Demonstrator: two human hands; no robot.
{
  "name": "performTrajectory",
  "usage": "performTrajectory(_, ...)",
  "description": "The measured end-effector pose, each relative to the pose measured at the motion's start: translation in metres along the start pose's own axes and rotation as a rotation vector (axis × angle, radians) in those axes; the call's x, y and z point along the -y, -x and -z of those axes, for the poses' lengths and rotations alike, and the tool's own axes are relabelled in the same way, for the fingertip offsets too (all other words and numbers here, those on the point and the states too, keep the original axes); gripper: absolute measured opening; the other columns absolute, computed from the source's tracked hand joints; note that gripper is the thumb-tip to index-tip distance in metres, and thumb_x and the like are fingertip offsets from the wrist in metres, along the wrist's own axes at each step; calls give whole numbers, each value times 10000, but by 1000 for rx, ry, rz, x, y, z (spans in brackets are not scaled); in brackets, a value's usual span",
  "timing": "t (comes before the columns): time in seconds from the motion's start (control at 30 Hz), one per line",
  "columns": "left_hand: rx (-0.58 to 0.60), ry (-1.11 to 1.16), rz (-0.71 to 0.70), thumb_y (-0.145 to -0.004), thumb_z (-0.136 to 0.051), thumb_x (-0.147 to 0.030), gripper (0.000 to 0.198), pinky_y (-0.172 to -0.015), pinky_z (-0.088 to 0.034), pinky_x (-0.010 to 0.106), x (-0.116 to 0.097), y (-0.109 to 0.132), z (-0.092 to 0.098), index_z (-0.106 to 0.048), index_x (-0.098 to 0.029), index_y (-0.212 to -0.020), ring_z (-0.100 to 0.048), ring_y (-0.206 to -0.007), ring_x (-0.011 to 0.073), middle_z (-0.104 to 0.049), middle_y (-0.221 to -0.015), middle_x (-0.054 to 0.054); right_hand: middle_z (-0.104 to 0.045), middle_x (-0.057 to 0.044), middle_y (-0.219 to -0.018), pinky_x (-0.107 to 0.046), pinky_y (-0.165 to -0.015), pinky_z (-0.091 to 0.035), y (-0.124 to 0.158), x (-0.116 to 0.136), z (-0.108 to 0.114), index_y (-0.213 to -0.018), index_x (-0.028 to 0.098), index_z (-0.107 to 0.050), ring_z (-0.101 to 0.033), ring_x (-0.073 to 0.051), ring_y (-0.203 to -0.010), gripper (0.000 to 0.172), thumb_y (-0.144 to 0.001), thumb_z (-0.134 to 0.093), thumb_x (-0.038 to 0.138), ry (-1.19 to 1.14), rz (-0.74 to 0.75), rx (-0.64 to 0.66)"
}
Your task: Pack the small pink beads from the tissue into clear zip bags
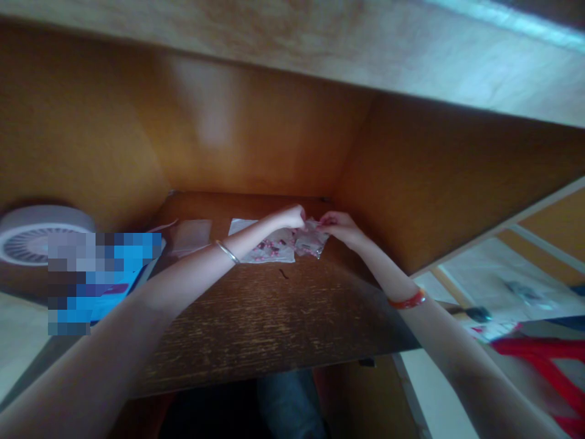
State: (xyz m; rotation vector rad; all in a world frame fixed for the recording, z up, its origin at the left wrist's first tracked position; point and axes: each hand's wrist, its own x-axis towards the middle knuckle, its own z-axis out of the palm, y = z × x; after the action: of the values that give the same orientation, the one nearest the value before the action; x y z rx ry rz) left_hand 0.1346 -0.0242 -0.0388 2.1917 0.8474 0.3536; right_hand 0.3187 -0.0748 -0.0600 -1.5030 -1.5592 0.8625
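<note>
Both hands reach to the back of a dark wooden desk. My left hand [292,217], with a silver bangle on its wrist, is closed at the upper left edge of a small clear plastic bag [311,244] with pinkish-red bits in it. My right hand [340,225], a reddish bangle on its wrist, pinches the bag's upper right edge. Under my left forearm and beside the bag lies a white sheet [281,253] with small pink, red and dark pieces on it. The pieces are too small to name.
A pale flat packet [192,235] lies left of the white sheet. Farther left are a white round fan [27,238] and a partly blurred blue screen or device [137,262]. A thin dark strip [284,274] is on the desk [256,329]. Wooden panels [256,134] enclose the desk.
</note>
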Motion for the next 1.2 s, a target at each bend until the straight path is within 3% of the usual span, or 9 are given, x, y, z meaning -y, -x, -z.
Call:
performTrajectory(0.1, 9, 49, 46, -781, -608, -86, 96, -699, -506, 252, -9, 8, 1, -643, -82, -870, -629, -737, 143, -674, -783, 60, -603, -1, -680, -276, -639, -422, 2, 4, 6, -698, 160, -609, -547, -143, -656, 137, -574, -668, 163, -42, 48, 9)
performTrajectory(0.33, -40, 310, 307, -775, -482, 4, 225, -649, -517, 250, -20, 20, -14, -614, -76, -938, -660, -654, 132, -636, -689, 45, -673, -47, -832, -312, -767, -486, 5, 6, 4, -796, 152, -624, -621, -166, -782, 180, -626, -642, 95, -60, 67, -78)
performTrajectory(0.53, -116, 337, 382, -829, -443, -44, 256, -659, -514, 234, -14, 26, -20, -603, -74, -1028, -677, -703, 131, -677, -775, 89, -691, -82, -954, -328, -810, -520, 10, -9, -12, -910, 152, -620, -654, -185, -896, 242, -677, -627, 85, -75, -64, -186)
performTrajectory(0.73, -107, 314, 438, -860, -472, -142, 223, -605, -502, 258, -26, 37, -17, -639, -41, -969, -671, -701, 164, -692, -830, 159, -667, -112, -1022, -344, -835, -526, 25, -13, -17, -1030, 153, -594, -648, -212, -952, 369, -672, -596, 62, -46, -125, -211)
performTrajectory(0.9, -100, 274, 458, -809, -521, -85, 222, -604, -487, 266, -33, 43, -19, -634, -59, -999, -670, -711, 177, -703, -838, 152, -656, -110, -1039, -331, -858, -509, 39, -12, -15, -1026, 144, -581, -642, -205, -954, 385, -652, -585, 51, -86, -189, -215)
performTrajectory(1.0, -108, 251, 451, -775, -579, -92, 215, -614, -478, 271, -31, 44, -21, -643, -85, -980, -670, -734, 191, -708, -841, 142, -655, -104, -1008, -323, -812, -514, 43, -14, -12, -1006, 138, -589, -639, -195, -908, 386, -635, -588, 29, -53, -206, -234)
performTrajectory(1.2, -97, 243, 432, -777, -565, -84, 175, -613, -480, 262, -22, 41, -25, -648, -105, -930, -676, -750, 186, -710, -827, 117, -655, -61, -762, -272, -560, -483, 51, -15, -9, -957, 129, -623, -584, -141, -590, 330, -646, -569, 31, -78, -274, -168)
